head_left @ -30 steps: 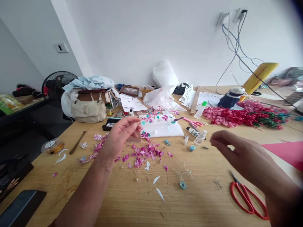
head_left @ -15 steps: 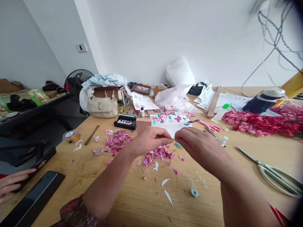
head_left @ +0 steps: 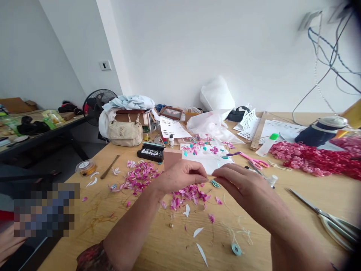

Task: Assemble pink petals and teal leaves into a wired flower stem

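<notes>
My left hand (head_left: 182,176) is raised over the wooden table, its fingers pinched together. Close to its right, my right hand (head_left: 239,182) also has its fingers pressed together, the fingertips nearly meeting. Whatever lies between the fingertips is too small to make out. Beneath my hands are loose pink petals (head_left: 188,196), with another heap of petals (head_left: 141,176) to the left. White paper (head_left: 210,162) with pink flowers and teal leaves lies behind the hands. White leaf-shaped pieces (head_left: 202,254) and a teal thread spool (head_left: 236,248) rest nearer the front edge.
Large scissors (head_left: 324,216) lie at the right, pink-handled scissors (head_left: 256,162) behind my right hand. A glue bottle (head_left: 267,145), red flower bunches (head_left: 307,156) and a dark flask (head_left: 317,131) stand back right. A black box (head_left: 150,152), beige bag (head_left: 125,132) and another person's hand (head_left: 8,241) are left.
The view has shifted, so the table appears slightly lower. My hands remain close together, with a slightly wider gap between the fingertips. The other person's hand is now partly covered by a blurred patch.
</notes>
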`<control>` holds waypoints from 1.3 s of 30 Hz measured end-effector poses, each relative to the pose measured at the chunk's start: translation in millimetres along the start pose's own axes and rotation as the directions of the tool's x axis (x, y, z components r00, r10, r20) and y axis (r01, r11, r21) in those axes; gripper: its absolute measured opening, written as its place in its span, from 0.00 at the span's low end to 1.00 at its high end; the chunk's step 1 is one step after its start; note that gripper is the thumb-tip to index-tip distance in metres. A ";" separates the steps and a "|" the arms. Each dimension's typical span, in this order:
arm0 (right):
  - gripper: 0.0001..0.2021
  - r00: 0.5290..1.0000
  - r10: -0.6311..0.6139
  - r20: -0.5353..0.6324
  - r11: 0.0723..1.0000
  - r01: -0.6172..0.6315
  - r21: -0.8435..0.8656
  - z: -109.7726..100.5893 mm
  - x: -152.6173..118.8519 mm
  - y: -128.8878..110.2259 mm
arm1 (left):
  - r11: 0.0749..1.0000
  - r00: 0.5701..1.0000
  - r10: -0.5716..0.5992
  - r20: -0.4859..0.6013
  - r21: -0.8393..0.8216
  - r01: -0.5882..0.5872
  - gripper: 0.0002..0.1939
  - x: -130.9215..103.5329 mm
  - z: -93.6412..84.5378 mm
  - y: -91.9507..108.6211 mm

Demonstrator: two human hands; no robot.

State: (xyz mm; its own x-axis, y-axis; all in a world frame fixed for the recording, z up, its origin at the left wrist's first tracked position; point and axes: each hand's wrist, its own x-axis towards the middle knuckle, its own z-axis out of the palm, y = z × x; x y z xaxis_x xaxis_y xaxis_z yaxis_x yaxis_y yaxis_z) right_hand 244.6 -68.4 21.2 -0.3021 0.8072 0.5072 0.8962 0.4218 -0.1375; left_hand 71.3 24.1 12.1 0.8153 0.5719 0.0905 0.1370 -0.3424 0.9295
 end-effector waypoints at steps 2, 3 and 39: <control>0.11 1.000 0.022 -0.017 0.999 -0.022 0.047 -2.5 -4.0 6.5 | 1.000 1.000 0.014 -0.002 0.013 -0.014 0.05 -0.7 -3.1 -2.3; 0.11 0.999 0.036 -0.022 0.998 -0.035 0.057 -3.9 -5.8 9.8 | 1.000 1.000 0.020 -0.002 0.020 -0.020 0.06 -1.2 -4.2 -3.7; 0.11 0.808 0.588 -0.016 0.355 -0.241 0.903 43.1 18.2 -29.6 | 0.571 0.889 0.023 -0.457 -0.724 -0.387 0.08 4.7 33.9 0.9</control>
State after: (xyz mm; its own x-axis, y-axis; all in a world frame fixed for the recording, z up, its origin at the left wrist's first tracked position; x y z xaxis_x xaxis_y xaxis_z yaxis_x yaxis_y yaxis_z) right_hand 198.5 -48.4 -2.1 0.2882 0.8942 0.3425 0.0977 0.3283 -0.9395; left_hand 94.3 1.2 1.2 0.4708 0.8414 0.2653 -0.6443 0.1225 0.7549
